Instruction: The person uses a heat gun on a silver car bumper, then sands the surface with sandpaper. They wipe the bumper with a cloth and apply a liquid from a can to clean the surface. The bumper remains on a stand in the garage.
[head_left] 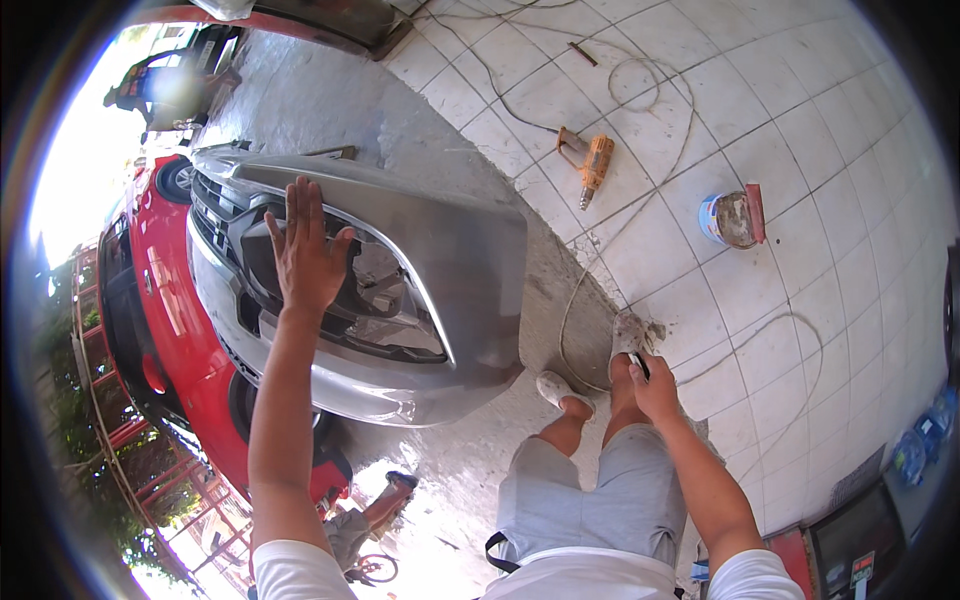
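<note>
A large grey car bumper [480, 260] stands in front of me on the left, with a black grille and a headlight opening edged in a bright trim strip. Over its upper part, by the opening, my left hand [310, 250] is laid out flat with the fingers spread. Whether the palm touches the surface is hard to see. Low beside my knee, my right hand [655, 390] is closed around a small black and silver tool [638, 364], whose exact kind does not show. That hand is well apart from the bumper.
An orange heat gun [597, 165] lies on white floor tiles, its cord [490, 75] trailing away. Near it is a blue-sided tub [712, 218] with a red piece [755, 213] across it. A red car [180, 310] stands behind the bumper; people are in the background.
</note>
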